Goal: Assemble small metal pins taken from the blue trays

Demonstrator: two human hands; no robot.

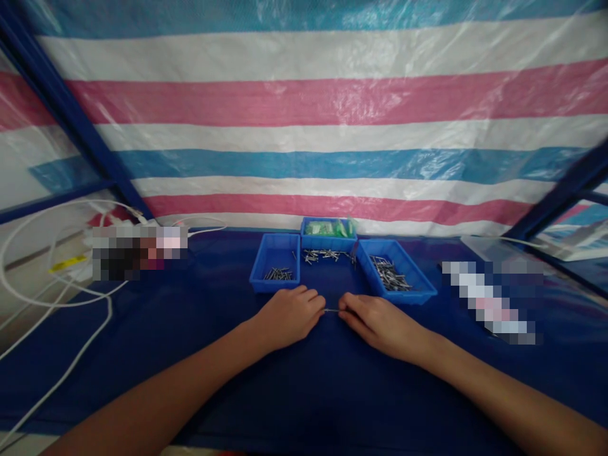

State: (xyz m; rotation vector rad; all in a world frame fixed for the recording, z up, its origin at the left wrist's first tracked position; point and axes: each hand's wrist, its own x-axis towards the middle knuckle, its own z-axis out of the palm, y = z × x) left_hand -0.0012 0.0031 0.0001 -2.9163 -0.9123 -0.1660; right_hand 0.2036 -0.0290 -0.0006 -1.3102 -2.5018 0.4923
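Fingers pinched, my left hand (292,318) and my right hand (377,321) face each other just above the dark blue table. A thin metal rod-like piece (331,310), perhaps a screw or pin, spans the small gap between them. Each hand grips one end; the fingers hide those ends. Beyond my left hand is a blue bin (274,288) with a small heap of slim metal pieces (279,273). Another blue bin (412,297), past my right hand, holds a larger heap of metal pieces (390,273). More loose metal pieces (325,254) lie between the bins.
A third blue bin (327,242) at the back holds green-tinted plastic packets (325,227). White cables (110,310) loop over the table's left side. Blurred-out items lie at left and right. A striped plastic sheet (313,101) hangs behind, between blue frame posts (85,133).
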